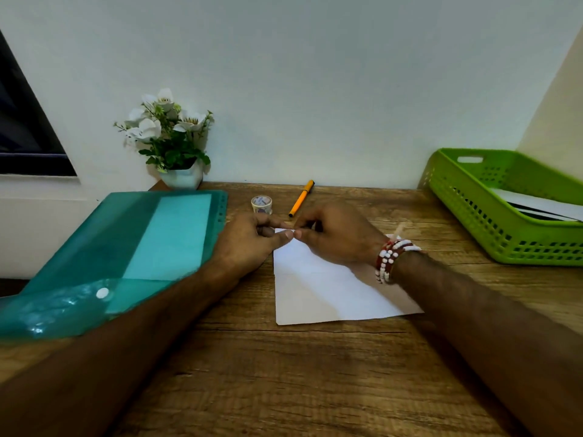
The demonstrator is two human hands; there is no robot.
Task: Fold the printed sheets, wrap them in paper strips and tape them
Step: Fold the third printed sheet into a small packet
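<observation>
Head view is showing the person working at the far edge of the white sheet (325, 291), which is lying on the wooden table (284, 373) in the middle of the frame. The left hand (249, 239) and right hand (334, 234) are meeting there, fingertips drawn in narrow and pinching that top edge (probably lining up a fold, though it's hard to tell if the paper is already doubled over). So it's looking like early days: folding is underway at best, and no strip or tape is going around the sheet yet. The tape roll (261, 205) is sitting untouched just above the hands, beside an orange pen (302, 198). More sheets are waiting in the green basket (473, 212) at the right edge.
</observation>
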